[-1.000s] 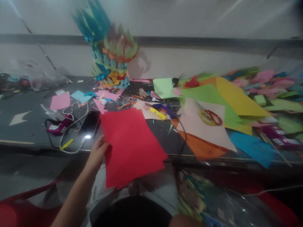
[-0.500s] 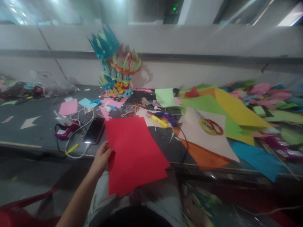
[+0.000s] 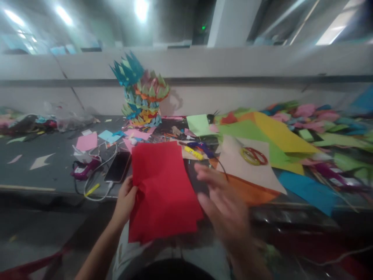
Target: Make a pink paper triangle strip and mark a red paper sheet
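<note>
My left hand [image 3: 127, 196] grips the left edge of the red paper sheets [image 3: 163, 186], thumb on top. At least two sheets overlap, their lower right corners out of line, held over my lap at the table's front edge. My right hand [image 3: 220, 198] is raised just right of the paper, slightly blurred, fingers apart and holding nothing. Behind the paper lie a yellow glue stick [image 3: 193, 153] and a blue glue gun [image 3: 204, 148]. Scissors with red and yellow handles [image 3: 253, 156] rest on a pale pink sheet [image 3: 247, 171].
A phone [image 3: 118, 167] on a white cable and a purple power strip [image 3: 85, 169] lie at left. A layered paper sculpture [image 3: 142, 97] stands at the back. Green, yellow, orange [image 3: 244, 186] and blue sheets [image 3: 307, 190] spread rightward, near a heap of folded paper [image 3: 317, 116].
My right hand has come into view from below, beside the red sheets. My left hand keeps its hold. The view has tilted up, showing more of the room beyond the partition.
</note>
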Motion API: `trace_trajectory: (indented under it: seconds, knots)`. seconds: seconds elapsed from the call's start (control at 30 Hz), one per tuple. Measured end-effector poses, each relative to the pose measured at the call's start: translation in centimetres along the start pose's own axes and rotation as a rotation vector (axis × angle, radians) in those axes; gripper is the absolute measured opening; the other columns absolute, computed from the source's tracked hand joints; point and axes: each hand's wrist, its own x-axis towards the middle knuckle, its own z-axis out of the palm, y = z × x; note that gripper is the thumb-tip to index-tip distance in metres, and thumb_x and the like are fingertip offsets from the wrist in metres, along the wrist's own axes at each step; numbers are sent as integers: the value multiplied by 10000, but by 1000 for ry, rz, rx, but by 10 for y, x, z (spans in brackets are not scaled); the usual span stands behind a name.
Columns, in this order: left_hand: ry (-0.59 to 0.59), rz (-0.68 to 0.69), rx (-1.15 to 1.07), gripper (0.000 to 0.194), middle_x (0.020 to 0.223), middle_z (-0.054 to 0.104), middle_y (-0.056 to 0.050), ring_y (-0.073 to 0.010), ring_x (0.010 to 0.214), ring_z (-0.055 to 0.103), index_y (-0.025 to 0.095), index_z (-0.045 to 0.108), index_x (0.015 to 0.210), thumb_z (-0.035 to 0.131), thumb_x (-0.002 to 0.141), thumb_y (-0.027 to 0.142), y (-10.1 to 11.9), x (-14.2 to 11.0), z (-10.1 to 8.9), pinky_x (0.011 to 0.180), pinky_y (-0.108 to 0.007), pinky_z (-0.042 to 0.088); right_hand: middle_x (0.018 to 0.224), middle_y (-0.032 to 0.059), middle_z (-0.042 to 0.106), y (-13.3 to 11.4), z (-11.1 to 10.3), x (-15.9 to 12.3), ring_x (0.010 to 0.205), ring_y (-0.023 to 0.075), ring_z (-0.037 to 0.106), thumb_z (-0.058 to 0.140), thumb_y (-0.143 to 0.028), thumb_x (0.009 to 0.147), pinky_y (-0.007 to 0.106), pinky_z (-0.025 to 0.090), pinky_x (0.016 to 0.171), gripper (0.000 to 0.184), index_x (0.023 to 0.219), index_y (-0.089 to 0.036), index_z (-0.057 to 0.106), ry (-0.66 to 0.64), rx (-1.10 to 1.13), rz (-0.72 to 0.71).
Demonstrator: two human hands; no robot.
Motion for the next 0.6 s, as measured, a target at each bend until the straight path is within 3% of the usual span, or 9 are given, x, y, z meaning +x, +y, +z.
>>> trace_trajectory:
  seconds: [0.13,0.27,0.33,0.43,0.6]
  knots:
    - [44,83,-100,381,998,647,-26,-164,896,607,201,591,1013,649,637,223,17,3,17,760,-235,472,1354,90,435,61,11,58,1259,290,373,737,-382,631,491,344,1010,760,1307,-256,413,-48,67,278]
    - [136,100,-316,388,906,666,16,-121,772,622,219,603,963,673,583,188,40,12,43,691,-196,476,1297,80,509,93,3,67,1184,258,476,738,-348,650,471,372,1001,679,1260,-254,454,-252,492,381]
    - [191,99,-423,380,835,668,31,-110,703,623,216,606,921,680,550,176,52,13,54,646,-190,477,1244,74,556,99,2,56,1131,248,524,753,-308,644,467,386,993,640,1223,-249,486,-178,616,406]
    - [230,75,-504,349,739,650,58,-86,605,601,218,600,868,685,531,185,63,11,69,541,-160,440,1173,52,606,102,13,34,1090,232,555,766,-290,627,444,388,1003,571,1153,-251,545,73,743,449]
    - [148,104,-441,268,731,634,33,-110,637,599,208,598,834,672,576,215,43,8,78,579,-197,449,1042,40,668,96,37,33,993,257,609,745,-385,622,458,506,865,510,1091,-252,595,303,793,529]
